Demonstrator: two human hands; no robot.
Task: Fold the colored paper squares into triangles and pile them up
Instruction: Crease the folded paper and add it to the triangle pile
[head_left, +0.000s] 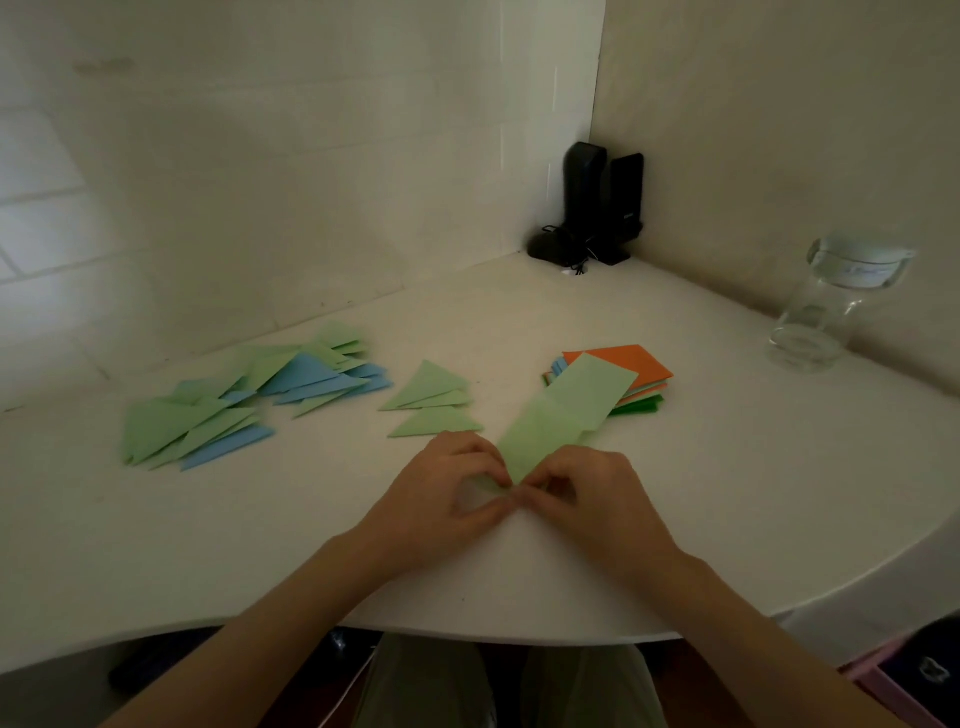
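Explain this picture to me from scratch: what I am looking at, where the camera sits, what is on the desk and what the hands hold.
There is no machine here. A person wears a camera on the head, looking down at both hands. The left hand and right hand pinch the near corner of a light green paper, partway through a fold. On the white desk lie green and blue folded triangles, a few more green triangles, a stack of unfolded squares, a glass jar and black speakers.

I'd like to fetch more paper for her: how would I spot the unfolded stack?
Start from the clear glass jar at the table's right edge and look left. The unfolded stack lies there, flat squares with an orange sheet on top, unlike the green and blue triangles farther left.
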